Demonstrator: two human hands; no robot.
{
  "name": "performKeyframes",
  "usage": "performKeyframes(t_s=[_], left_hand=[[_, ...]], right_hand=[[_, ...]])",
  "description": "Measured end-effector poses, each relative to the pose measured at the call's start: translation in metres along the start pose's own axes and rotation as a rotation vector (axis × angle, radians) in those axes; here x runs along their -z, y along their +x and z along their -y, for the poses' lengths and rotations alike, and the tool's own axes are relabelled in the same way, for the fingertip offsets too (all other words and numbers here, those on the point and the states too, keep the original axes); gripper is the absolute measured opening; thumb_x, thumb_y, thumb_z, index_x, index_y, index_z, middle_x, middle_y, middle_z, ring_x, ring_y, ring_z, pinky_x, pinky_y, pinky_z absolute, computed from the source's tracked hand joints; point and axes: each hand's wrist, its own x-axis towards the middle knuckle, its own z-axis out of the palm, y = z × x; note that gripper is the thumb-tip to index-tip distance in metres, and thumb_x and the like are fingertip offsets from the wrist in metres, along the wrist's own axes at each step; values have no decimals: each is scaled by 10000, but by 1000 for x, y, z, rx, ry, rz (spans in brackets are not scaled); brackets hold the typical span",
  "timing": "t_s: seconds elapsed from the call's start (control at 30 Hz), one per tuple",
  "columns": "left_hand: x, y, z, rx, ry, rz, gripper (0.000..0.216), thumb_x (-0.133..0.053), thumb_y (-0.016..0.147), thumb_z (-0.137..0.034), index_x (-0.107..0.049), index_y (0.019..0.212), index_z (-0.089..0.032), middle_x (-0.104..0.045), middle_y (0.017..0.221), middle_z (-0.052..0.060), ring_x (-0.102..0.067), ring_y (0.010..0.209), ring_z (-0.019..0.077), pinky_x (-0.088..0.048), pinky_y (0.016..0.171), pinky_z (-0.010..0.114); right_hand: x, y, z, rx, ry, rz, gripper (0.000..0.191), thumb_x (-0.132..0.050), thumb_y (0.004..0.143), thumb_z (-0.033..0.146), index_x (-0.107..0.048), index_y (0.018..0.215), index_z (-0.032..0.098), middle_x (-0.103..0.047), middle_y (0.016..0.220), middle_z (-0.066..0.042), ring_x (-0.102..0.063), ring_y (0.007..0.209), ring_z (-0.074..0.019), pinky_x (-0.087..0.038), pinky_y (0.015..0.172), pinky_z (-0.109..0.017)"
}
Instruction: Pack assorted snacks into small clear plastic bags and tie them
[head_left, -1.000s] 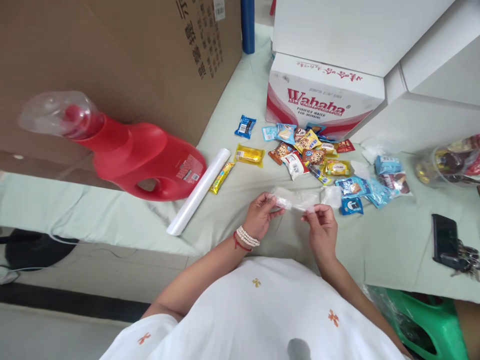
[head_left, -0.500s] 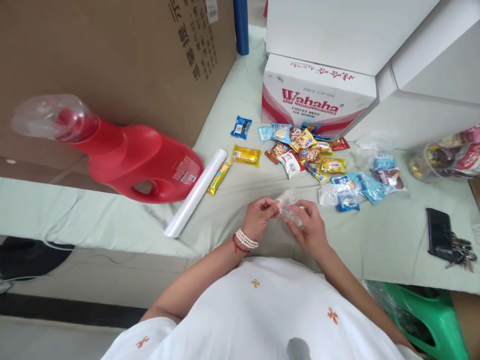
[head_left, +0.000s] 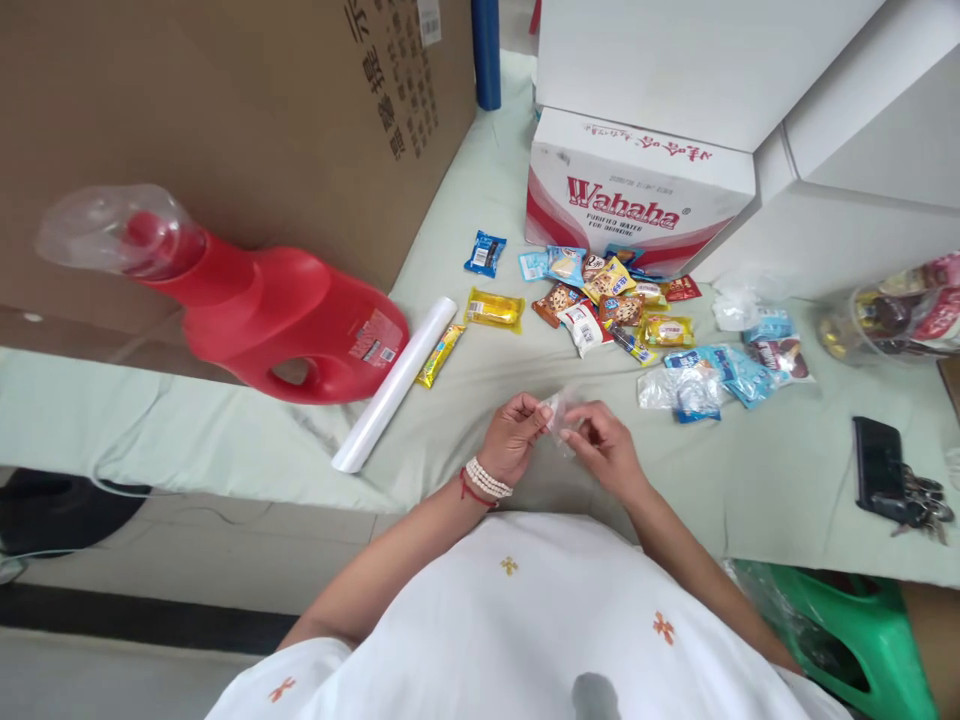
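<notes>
A small clear plastic bag (head_left: 559,420) is between my two hands, just above the near edge of the cloth-covered table. My left hand (head_left: 516,436), with a white beaded bracelet on its wrist, pinches one side of it. The fingers of my right hand (head_left: 604,447) are closed on its other side. Beyond my hands lies a pile of wrapped snacks (head_left: 600,295). To the right of that are blue snack packets (head_left: 701,372), partly covered by clear plastic. A yellow packet (head_left: 495,309) and a blue packet (head_left: 485,253) lie apart on the left.
A red jug (head_left: 300,310) and a white roll (head_left: 394,385) lie to the left, by a large brown carton (head_left: 262,120). Behind the snacks stands a Wahaha box (head_left: 637,190). A phone (head_left: 877,465), keys (head_left: 926,505) and a clear jar (head_left: 877,325) are at right.
My hands have shifted slightly left with the clear bag. My right hand has drawn closer to my left, and the bag is more bunched between them.
</notes>
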Motion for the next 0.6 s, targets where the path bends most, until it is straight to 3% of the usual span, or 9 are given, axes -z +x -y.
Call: performKeyframes(t_s=[0.1, 0.23, 0.27, 0.37, 0.47, 0.6], left_hand=[[-1, 1, 0, 4, -2, 8, 521, -937, 589, -503, -544, 688, -174, -548, 624, -67, -480, 603, 65, -406, 618, 207], [10, 5, 0, 19, 35, -42, 513, -945, 576, -483, -552, 695, -175, -538, 636, -68, -464, 604, 67, -384, 606, 207], [12, 5, 1, 31, 44, -47, 510, -946, 576, -478, -554, 698, -176, -537, 638, -67, -462, 604, 69, -383, 607, 209], [17, 3, 4, 69, 37, -47, 506, -938, 585, -489, -555, 705, -181, -548, 655, -58, -473, 616, 82, -401, 624, 225], [20, -2, 2, 64, 8, -49, 472, -917, 618, -490, -570, 710, -183, -592, 713, -30, -521, 665, 106, -434, 662, 250], [32, -10, -14, -37, -4, -34, 373, -870, 662, -337, -536, 641, -173, -674, 996, 49, -641, 963, 195, -493, 818, 306]], right_hand=[[11, 1, -4, 34, -94, -23, 260, -589, 947, 466, -688, 909, 228, -602, 825, -18, -510, 658, -140, -437, 638, -270], [72, 11, -29, -50, -539, -467, 490, -686, 847, 555, -674, 1202, 217, -617, 1119, -97, -516, 688, -155, -459, 675, -319], [89, 14, -38, -99, -677, -515, 554, -723, 806, 548, -667, 1248, 219, -596, 1211, -123, -527, 715, -165, -456, 678, -328], [124, 22, -57, -209, -911, -409, 366, -665, 836, 410, -733, 1141, 219, -619, 1236, -131, -562, 787, -193, -435, 674, -316], [129, 26, -59, -96, -898, -422, 295, -516, 904, 302, -756, 1036, 194, -675, 1093, -124, -599, 863, -224, -462, 740, -335], [99, 35, -37, 150, -617, -523, 277, -528, 910, 356, -739, 1005, 205, -679, 1097, -123, -624, 1020, -260, -496, 898, -405]])
